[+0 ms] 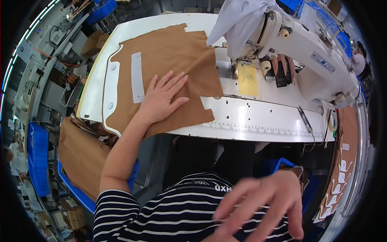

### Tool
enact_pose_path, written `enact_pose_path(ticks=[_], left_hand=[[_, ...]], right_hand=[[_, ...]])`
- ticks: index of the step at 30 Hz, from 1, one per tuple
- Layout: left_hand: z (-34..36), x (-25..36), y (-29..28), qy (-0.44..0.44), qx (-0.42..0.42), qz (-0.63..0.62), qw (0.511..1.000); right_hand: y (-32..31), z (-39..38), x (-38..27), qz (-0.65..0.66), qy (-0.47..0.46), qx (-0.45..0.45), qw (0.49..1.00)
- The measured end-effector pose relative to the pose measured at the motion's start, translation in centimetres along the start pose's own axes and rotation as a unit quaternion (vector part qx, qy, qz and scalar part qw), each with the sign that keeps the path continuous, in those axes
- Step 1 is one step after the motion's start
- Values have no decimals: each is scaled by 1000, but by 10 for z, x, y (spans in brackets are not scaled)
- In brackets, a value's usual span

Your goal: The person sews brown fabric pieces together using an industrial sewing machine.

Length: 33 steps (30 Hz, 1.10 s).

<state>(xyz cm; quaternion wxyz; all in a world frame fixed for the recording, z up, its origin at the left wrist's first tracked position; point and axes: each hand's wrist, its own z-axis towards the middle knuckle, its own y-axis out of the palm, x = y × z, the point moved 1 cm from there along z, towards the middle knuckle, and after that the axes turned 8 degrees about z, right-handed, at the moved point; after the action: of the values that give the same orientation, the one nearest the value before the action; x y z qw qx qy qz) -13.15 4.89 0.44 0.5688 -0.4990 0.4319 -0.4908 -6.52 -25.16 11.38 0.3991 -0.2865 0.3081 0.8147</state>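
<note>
Brown fabric (169,68) — left hand (161,99) flat, grip spread | right hand (266,205) — blurred, spread, empty | blue bin (78,193): brown pieces

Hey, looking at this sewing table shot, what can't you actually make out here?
- Needle area of the sewing machine: head view, covered by a white cloth.
- Right hand: motion-blurred close to the camera; whether it holds anything cannot be told.
- Brown fabric under the left hand: the palm hides that patch.
- Stacked brown pieces at the right: bent by the fisheye rim.
</note>
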Motion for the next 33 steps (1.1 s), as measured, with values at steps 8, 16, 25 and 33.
enact_pose_path(ticks=[8, 16, 25, 33], left_hand=[[5, 13, -4, 32, 12, -97, 995], [3, 7, -1, 29, 42, -181, 982], [1, 4, 3, 27, 87, -305, 948], [-2, 9, 1, 26, 96, -428, 898]], right_hand=[[-77, -48, 62, -614, 203, 333, 686], [-87, -33, 81, -644, 241, 318, 653], [-91, -23, 79, -589, 266, 377, 664], [-103, -23, 84, -438, 249, 419, 755]])
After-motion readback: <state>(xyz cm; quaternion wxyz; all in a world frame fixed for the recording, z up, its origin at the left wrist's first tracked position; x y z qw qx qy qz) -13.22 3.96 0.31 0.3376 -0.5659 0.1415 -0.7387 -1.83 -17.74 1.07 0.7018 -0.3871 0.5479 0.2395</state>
